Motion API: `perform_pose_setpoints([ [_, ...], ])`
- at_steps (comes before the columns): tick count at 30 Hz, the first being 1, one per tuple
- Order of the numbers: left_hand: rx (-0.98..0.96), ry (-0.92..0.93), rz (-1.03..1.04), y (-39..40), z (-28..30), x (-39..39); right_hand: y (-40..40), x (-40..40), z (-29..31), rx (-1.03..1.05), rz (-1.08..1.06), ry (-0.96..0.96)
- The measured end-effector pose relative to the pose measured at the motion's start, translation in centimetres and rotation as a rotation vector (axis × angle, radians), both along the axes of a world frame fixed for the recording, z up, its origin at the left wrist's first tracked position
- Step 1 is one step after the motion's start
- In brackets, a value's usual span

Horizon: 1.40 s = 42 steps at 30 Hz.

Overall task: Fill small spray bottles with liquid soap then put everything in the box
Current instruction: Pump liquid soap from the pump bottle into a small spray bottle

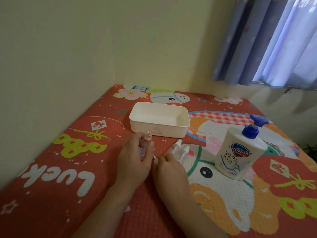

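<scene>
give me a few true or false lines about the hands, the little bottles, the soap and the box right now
1. The left hand holds a small clear bottle with its neck uncapped. True.
2. The white box already has bottles in it. False: nothing shows inside it.
3. The soap bottle has a blue pump and stands on the mat. True.
4. Two capped spray bottles lie beside the right hand. True.
5. The right hand is pressing the soap pump. False: it is down near the small bottles, holding a small white part.
</scene>
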<state>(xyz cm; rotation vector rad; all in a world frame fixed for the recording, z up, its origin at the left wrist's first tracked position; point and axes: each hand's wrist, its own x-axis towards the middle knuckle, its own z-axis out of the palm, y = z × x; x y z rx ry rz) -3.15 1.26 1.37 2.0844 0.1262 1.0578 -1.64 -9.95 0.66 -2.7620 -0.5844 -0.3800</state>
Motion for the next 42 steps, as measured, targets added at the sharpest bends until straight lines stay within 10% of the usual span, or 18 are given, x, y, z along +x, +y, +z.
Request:
perform_pose_setpoints([
  [24,0.01,0.039,-0.334,-9.4,3.3,-0.1,-15.4,-1.0,8.8,0.713,-0.284,-0.386],
  [42,-0.32,0.421,-0.764,-15.6,6.5,4.8,-19.6,3.5,11.0,0.653,-0.127,0.139],
])
